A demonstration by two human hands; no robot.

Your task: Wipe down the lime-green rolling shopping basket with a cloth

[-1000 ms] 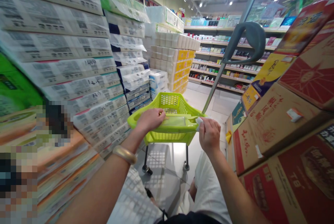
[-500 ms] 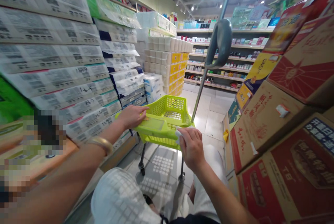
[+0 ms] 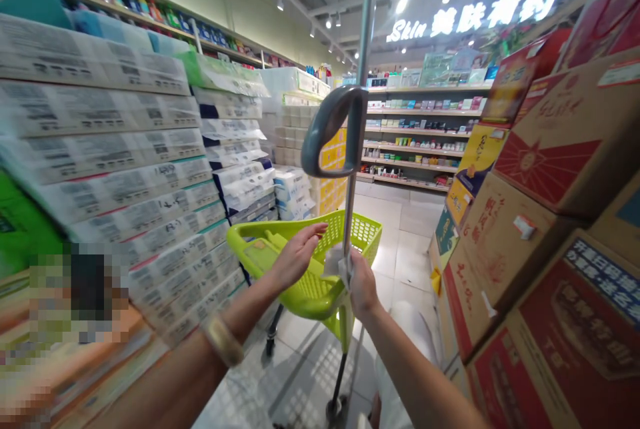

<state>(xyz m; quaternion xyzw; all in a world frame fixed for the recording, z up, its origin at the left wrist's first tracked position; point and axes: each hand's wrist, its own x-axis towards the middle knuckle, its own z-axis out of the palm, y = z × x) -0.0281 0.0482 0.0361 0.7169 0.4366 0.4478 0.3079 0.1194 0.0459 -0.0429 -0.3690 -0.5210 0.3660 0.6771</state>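
A lime-green wheeled shopping basket (image 3: 260, 242) stands in the aisle, turned so that its metal pole (image 3: 356, 149) with a grey loop handle (image 3: 330, 130) rises just in front of me. My left hand (image 3: 296, 254) hovers over the basket with its fingers stretched and apart, holding nothing. My right hand (image 3: 361, 286) is closed on a white cloth (image 3: 334, 261) and presses it against the base of the pole.
Stacked tissue packs (image 3: 150, 176) wall the left side of the aisle. Red and brown cardboard boxes (image 3: 540, 229) pile up on the right. Shelves of small goods (image 3: 415, 142) run across the far end under a lit sign. Tiled floor (image 3: 400, 249) lies beyond the basket.
The basket has swung round, bringing its pole and handle close to me. My left hand has lifted off the basket rim and opened. My right hand with the cloth has moved to the pole.
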